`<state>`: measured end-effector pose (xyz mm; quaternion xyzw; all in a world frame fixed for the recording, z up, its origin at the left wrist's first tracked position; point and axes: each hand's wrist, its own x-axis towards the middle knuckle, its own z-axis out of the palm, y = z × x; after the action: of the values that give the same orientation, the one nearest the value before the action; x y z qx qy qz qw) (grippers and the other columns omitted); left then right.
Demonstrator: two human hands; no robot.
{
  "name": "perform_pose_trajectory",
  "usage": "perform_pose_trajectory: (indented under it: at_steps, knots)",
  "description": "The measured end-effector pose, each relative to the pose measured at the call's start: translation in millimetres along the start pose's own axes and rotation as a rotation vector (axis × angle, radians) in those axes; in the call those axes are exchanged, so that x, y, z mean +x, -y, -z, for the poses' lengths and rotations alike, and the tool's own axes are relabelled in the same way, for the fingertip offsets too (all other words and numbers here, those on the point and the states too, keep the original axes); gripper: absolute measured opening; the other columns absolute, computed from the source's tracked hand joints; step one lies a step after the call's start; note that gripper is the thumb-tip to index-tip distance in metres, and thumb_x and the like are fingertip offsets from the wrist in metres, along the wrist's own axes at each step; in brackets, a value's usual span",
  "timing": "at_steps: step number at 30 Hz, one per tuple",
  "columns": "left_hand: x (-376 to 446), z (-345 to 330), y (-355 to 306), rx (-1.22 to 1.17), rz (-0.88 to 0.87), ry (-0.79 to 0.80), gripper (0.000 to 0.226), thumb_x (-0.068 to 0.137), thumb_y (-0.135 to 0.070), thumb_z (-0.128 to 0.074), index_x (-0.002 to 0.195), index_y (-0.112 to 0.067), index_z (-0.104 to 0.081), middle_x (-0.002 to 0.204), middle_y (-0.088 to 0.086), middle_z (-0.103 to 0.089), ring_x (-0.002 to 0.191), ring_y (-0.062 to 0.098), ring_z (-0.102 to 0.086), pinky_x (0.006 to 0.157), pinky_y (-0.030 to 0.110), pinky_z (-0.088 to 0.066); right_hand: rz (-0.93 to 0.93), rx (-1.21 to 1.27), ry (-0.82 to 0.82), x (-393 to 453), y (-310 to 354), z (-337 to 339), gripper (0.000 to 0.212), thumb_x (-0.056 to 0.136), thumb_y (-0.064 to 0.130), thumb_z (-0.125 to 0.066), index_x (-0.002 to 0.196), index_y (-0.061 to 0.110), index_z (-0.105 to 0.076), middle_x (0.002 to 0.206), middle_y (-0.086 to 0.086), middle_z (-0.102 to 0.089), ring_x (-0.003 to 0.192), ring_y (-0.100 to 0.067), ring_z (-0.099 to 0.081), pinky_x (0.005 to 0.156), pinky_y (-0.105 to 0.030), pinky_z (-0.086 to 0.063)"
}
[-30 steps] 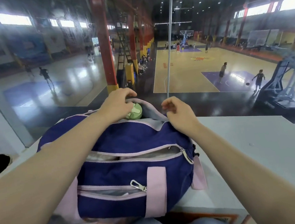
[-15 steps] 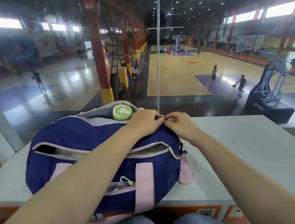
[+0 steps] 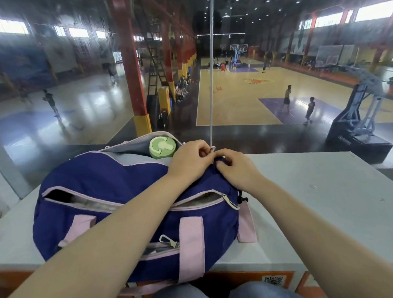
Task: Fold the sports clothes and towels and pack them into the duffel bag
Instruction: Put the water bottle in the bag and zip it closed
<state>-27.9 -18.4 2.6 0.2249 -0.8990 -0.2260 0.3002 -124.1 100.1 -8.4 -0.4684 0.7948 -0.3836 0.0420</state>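
On the grey bench (image 3: 312, 198) sits the purple duffel bag (image 3: 113, 183), its top mouth gaping at the far side with a green bottle cap (image 3: 162, 146) poking out. At the bag's right end the left hand (image 3: 189, 160) pinches what looks like the zipper pull, while the right hand (image 3: 237, 169) is curled tight on the fabric beside it. To close cleanly, I'd hold the end taut, push the bottle below the teeth, and draw the slider leftward evenly.

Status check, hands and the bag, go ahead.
Both hands, left and right, pinching at duffel bag top right end. Main opening still agape. Green bottle lid poking out there.
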Motion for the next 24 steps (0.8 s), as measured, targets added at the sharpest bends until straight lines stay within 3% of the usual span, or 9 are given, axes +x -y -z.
perform_pose_trajectory:
  at_steps: [3,5,8,10,15,18,24]
  knots:
    - [-1.1,4.1,3.1,0.024,0.036,-0.038,0.019,0.089,-0.034,-0.062,0.083,-0.017,-0.059,0.080,-0.004,-0.061,0.074,0.014,-0.057,0.064,0.032,-0.045,0.074,-0.142,-0.033,1.3,-0.6,-1.5,0.025,0.091,0.031,-0.060,0.113,0.027,-0.070,0.126,0.000,-0.056,0.123,-0.020,-0.041,0.093,-0.021,-0.024]
    - [-3.0,8.7,5.3,0.059,0.045,-0.043,0.020,0.090,-0.035,-0.061,0.082,-0.017,-0.057,0.079,-0.003,-0.060,0.073,0.015,-0.056,0.064,0.034,-0.044,0.155,-0.220,-0.037,2.4,-1.1,-1.6,0.023,0.090,0.036,-0.062,0.109,0.026,-0.071,0.135,0.002,-0.050,0.130,-0.022,-0.034,0.103,-0.025,-0.026]
    - [-4.8,18.8,8.9,0.115,0.065,-0.051,0.021,0.090,-0.035,-0.061,0.077,-0.020,-0.053,0.075,-0.006,-0.059,0.075,0.017,-0.057,0.068,0.036,-0.047,0.235,-0.336,-0.059,4.8,2.4,-0.1,0.019,0.091,0.038,-0.059,0.101,0.027,-0.070,0.114,0.007,-0.064,0.111,-0.020,-0.054,0.094,-0.038,-0.042]
    - [-4.5,26.3,11.8,0.107,0.083,-0.036,0.023,0.090,-0.036,-0.061,0.074,-0.023,-0.051,0.076,-0.006,-0.060,0.079,0.018,-0.059,0.072,0.038,-0.049,0.229,-0.347,-0.074,3.8,7.1,0.8,0.016,0.093,0.038,-0.057,0.098,0.026,-0.066,0.105,0.008,-0.066,0.102,-0.019,-0.057,0.088,-0.038,-0.041]
    - [0.7,43.0,20.2,0.214,0.114,-0.088,0.024,0.091,-0.042,-0.058,0.077,-0.023,-0.055,0.076,-0.009,-0.059,0.084,0.016,-0.053,0.080,0.035,-0.033,0.232,-0.364,-0.092,4.2,11.5,-0.5,0.016,0.096,0.039,-0.052,0.098,0.027,-0.062,0.100,0.010,-0.068,0.100,-0.020,-0.056,0.090,-0.039,-0.037]
    - [3.0,50.0,25.7,0.203,0.166,-0.066,0.023,0.092,-0.043,-0.056,0.079,-0.025,-0.057,0.081,-0.010,-0.060,0.089,0.016,-0.052,0.088,0.041,-0.031,0.223,-0.371,-0.084,5.4,13.1,-0.2,0.016,0.096,0.039,-0.051,0.099,0.028,-0.062,0.098,0.009,-0.068,0.099,-0.020,-0.056,0.089,-0.038,-0.036]
    - [4.4,57.1,34.8,0.273,0.160,-0.087,0.035,0.091,-0.037,-0.056,0.060,-0.025,-0.047,0.068,-0.008,-0.054,0.086,0.022,-0.055,0.080,0.039,-0.031,0.219,-0.295,-0.050,7.1,13.1,-1.3,0.013,0.096,0.035,-0.053,0.096,0.025,-0.062,0.097,0.005,-0.069,0.095,-0.022,-0.058,0.088,-0.042,-0.046]
